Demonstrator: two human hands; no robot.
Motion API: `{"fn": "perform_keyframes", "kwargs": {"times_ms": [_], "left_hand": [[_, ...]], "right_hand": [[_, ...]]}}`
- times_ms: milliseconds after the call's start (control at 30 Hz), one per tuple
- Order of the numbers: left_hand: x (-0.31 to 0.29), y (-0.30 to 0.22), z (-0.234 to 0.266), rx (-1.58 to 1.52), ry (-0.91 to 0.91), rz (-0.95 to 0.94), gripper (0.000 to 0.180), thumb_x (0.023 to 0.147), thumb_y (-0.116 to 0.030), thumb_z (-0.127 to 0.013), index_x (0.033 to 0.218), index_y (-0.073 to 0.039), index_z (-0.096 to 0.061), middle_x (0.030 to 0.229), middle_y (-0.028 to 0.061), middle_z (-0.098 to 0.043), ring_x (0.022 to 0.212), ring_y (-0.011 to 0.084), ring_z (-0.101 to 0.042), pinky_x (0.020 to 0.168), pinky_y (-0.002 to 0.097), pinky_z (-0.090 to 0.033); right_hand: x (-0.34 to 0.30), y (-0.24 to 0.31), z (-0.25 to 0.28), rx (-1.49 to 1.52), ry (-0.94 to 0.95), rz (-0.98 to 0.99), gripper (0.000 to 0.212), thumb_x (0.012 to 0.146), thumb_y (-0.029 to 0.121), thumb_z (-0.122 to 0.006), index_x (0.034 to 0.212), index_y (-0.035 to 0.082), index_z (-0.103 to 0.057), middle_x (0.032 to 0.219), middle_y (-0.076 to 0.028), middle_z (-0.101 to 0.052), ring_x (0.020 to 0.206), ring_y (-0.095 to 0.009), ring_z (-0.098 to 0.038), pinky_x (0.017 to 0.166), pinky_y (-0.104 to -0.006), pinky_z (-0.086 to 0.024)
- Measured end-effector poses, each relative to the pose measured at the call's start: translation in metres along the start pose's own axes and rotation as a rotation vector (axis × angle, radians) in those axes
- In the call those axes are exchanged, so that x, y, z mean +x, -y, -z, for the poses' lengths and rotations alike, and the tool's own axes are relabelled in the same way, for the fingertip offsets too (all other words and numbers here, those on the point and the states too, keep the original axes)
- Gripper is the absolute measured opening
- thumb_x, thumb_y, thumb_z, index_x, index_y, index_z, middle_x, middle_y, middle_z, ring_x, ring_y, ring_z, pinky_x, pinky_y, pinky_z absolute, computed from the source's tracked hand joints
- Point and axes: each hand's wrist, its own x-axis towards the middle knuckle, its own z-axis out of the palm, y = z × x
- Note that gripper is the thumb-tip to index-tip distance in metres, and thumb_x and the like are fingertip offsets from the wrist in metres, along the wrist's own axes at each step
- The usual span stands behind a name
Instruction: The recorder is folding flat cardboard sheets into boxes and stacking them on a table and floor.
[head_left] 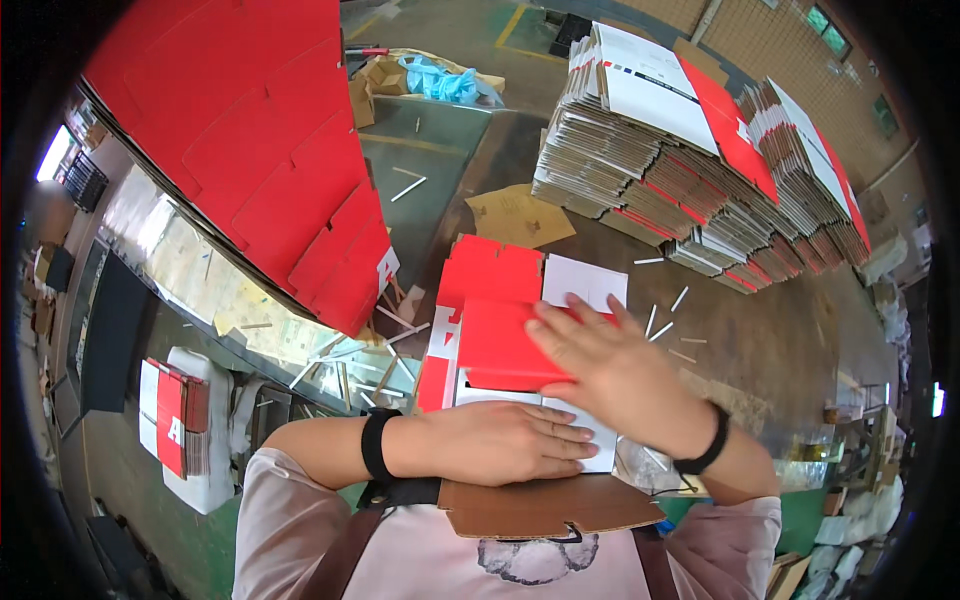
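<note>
A red and white cardboard carton lies in front of me on the work table, close against my body. One red flap is folded over its middle, and a brown inner flap sticks out toward my shirt. My left hand rests flat across the near white panel, fingers stretched to the right. On the right side of the red flap lies my right hand, its fingers spread and slightly blurred. Neither hand is wrapped round anything. Both wrists wear a black band.
Tall stacks of flat cartons stand at the far right. A high red carton stack rises at the left. White cardboard strips litter the table, with a brown cardboard piece beyond. A blue plastic bag lies at the back.
</note>
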Motion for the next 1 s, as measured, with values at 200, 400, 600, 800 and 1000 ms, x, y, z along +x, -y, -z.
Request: {"fn": "perform_keyframes", "kwargs": {"times_ms": [200, 400, 600, 800, 1000], "left_hand": [[-0.006, -0.004, 0.009, -0.240, -0.049, -0.006, 0.030, 0.095, -0.022, -0.049, 0.117, -0.004, -0.061, 0.127, 0.0100, -0.059, 0.117, 0.0274, -0.057, 0.099, 0.0374, -0.046], [-0.035, -0.035, 0.062, -0.731, -0.406, 0.207, 0.039, 0.091, -0.038, -0.064, 0.102, -0.001, -0.065, 0.099, 0.0111, -0.063, 0.090, 0.0230, -0.063, 0.077, 0.0337, -0.050], [-0.039, -0.030, 0.051, -0.543, -0.621, 0.634, 0.025, 0.087, -0.016, -0.070, 0.107, -0.004, -0.063, 0.093, 0.0110, -0.067, 0.078, 0.0211, -0.067, 0.068, 0.0294, -0.051], [-0.044, -0.016, 0.048, 0.024, -0.468, 0.609, 0.028, 0.076, -0.029, -0.079, 0.087, -0.006, -0.068, 0.103, 0.0096, -0.054, 0.096, 0.0264, -0.054, 0.079, 0.0365, -0.042], [-0.054, 0.020, -0.015, -0.713, -0.836, 0.849, 0.067, 0.087, -0.024, -0.073, 0.136, -0.004, -0.031, 0.129, 0.0126, -0.042, 0.126, 0.0293, -0.040, 0.111, 0.0413, -0.029]], "right_hand": [[-0.021, 0.004, -0.017, 0.125, -0.033, 0.049, 0.072, 0.082, 0.035, -0.071, 0.142, 0.007, -0.043, 0.153, -0.020, -0.029, 0.141, -0.043, -0.026, 0.109, -0.0606, -0.025], [-0.085, -0.007, 0.032, 1.102, 0.173, 0.215, 0.066, 0.087, 0.025, -0.072, 0.141, 0.002, -0.041, 0.128, -0.019, -0.057, 0.117, -0.033, -0.059, 0.097, -0.0444, -0.046], [-0.074, 0.014, 0.004, 1.629, -0.152, -0.623, 0.035, 0.089, 0.015, -0.070, 0.118, -0.002, -0.061, 0.099, -0.015, -0.065, 0.074, -0.018, -0.063, 0.070, -0.0237, -0.046], [-0.074, 0.004, -0.007, 0.805, -0.196, -0.284, 0.029, 0.085, 0.019, -0.072, 0.111, 0.007, -0.068, 0.086, -0.006, -0.049, 0.076, -0.019, -0.050, 0.068, -0.0308, -0.043], [-0.072, 0.005, -0.087, 1.298, -0.474, -0.774, 0.046, 0.088, 0.030, -0.071, 0.114, -0.001, -0.048, 0.101, -0.008, -0.057, 0.091, -0.016, -0.056, 0.074, -0.0316, -0.048]]}}
